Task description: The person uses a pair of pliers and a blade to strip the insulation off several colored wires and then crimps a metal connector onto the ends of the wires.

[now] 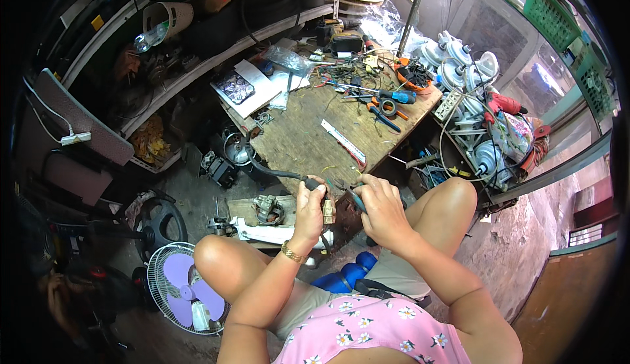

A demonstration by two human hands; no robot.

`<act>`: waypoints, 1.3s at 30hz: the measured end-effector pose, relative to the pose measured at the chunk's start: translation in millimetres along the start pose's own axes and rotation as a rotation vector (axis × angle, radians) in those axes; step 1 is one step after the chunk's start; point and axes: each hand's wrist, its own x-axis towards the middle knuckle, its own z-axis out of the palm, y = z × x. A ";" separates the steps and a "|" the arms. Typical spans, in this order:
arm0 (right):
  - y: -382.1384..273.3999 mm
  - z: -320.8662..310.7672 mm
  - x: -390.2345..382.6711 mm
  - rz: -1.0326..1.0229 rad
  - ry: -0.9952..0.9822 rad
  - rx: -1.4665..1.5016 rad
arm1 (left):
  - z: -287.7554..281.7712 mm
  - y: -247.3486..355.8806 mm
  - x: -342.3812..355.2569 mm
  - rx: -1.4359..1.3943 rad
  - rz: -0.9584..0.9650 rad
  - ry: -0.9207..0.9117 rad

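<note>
My left hand (310,208) is closed around the end of a thick black cable (275,172), which curves away to the left past the table's front edge. Beside its fingers hangs a small beige connector block (329,212). Closed as well, my right hand (382,208) grips a dark hand tool with a grey-blue handle (358,201); its working end is too dark to make out. Thin wire ends (341,184) show between the two hands. Just beyond them on the wooden table (295,137) lies a white and red utility knife (344,143).
Pliers (383,116), a blue-handled screwdriver (400,97) and a tape roll (388,107) lie on the table's right side. White fan parts (459,68) crowd the far right. A purple-bladed fan (187,292) stands by my left knee; a white casing (262,231) lies below my left hand.
</note>
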 end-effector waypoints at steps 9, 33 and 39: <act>-6.3 15.6 1.5 0.010 -0.072 -0.038 | 2.1 -16.6 6.8 0.350 0.291 0.113; 7.4 26.6 -15.3 0.410 -0.144 0.975 | 3.3 10.1 4.9 0.368 0.154 -0.246; -8.1 21.4 -22.8 0.808 -0.224 1.642 | 15.9 14.4 8.3 0.556 0.265 -0.045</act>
